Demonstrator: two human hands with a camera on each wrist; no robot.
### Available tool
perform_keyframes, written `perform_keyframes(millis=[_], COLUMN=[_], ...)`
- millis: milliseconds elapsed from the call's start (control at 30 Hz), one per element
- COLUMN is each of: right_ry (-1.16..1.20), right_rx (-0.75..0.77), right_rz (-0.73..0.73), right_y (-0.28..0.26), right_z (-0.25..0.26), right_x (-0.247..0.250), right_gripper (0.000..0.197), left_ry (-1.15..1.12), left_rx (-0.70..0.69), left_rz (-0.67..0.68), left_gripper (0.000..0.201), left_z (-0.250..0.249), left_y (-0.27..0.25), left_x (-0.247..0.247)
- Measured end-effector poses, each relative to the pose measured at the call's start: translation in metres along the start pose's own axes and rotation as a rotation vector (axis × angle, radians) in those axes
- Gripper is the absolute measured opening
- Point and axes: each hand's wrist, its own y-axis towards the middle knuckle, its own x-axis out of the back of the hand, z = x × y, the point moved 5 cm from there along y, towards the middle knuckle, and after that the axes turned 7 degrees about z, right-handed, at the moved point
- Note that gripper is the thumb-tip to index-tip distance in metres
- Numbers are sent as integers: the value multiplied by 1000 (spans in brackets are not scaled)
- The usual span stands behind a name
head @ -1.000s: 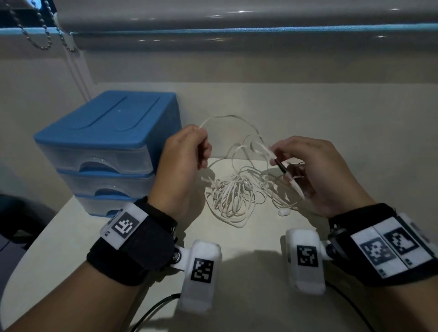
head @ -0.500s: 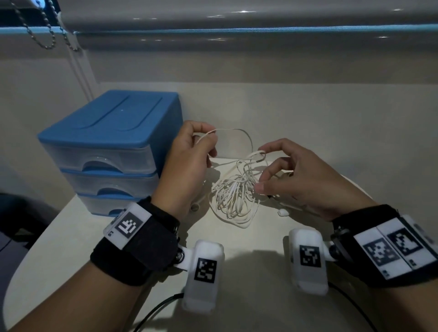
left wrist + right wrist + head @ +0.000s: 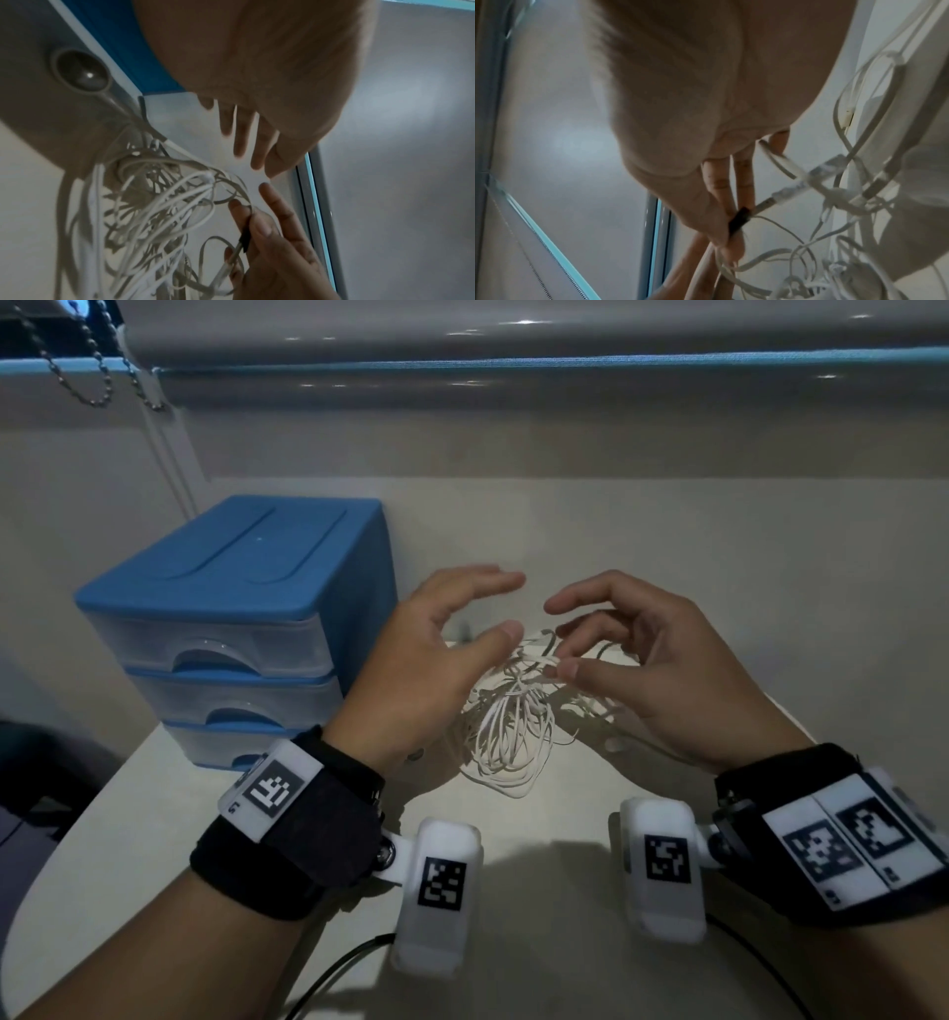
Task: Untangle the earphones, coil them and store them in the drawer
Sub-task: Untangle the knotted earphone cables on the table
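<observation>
The tangled white earphones lay in a loose heap on the pale surface, just right of the blue three-drawer organiser, whose three clear drawers were all closed. Both hands hung over the heap, close together without touching.

The left hand was spread above the left side of the tangle, its fingers nearly straight and the thumb stretched toward the cable; it gripped nothing. In the left wrist view those fingers fanned out straight above the loops, clear of them.

The right hand was partly curled over the right side of the heap. Its thumb and a finger pinched a strand at the top of the tangle, and both wrist views showed a dark-tipped plug with a metal pin clamped between its fingers, the cable trailing from it into the mass of loops. One earbud rested on the surface at the left edge of the heap, in the hand's shadow.

Each wrist carried a black strap with a white marker block. A rolled window blind with a beaded chain ran along the back wall
</observation>
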Motion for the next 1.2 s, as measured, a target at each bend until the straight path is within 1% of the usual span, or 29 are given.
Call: perform_keyframes(millis=[100,167,200,300,367,500,567,633,667,733,800,867,1033,1100,1200], right_ry=[48,60,67,131,154,185,122,26,-15,-74,-95,-75,8,9,22], right_rx=[119,190,216,254,238,135,83,45,22,-43,-85,-77,-48,-22,-25], right_rz=[-35,-88,-130,-337,-452,-564,-568,-491,-438,-357,-345,-401,-637,-687,-729], right_y=[1,3,4,5,5,0,0,2,3,4,4,3,-1,-4,-6], right_z=[3,4,3,-1,-4,-11,-13,-16,-18,-23,-26,-25,-24,-24,-22], right_x=[4,8,10,21,28,37,38,35,33,28,26,30,47,51,54], right_gripper=[33,30,29,26,26,32,22,8,7,13,21,24,24,24,23], left_ry=[-21,-15,2,-34,-58,-93,-139,-175,-189,-204,-200,-214,-210,-210,-225], left_rx=[10,23,23,40,52,83,93,95,95,92,94,101,150,157,163], left_rz=[125,201,214,157,117,79,49,-11,-49,-124,-173,-187,-195,-199,-201], left_gripper=[31,28,24,12,9,10,12,14,16,17,17,17,19,20,20], left_z=[-2,-1,0,4,7,8,9,9,10,12,15,17,20,21,21], left_y=[-2,-3,-3,-1,0,1,1,1,1,2,3,4,4,4,4], left_x=[-8,-13,-15,-13,-11,-10,-8,-4,-1,4,8,8,9,9,8])
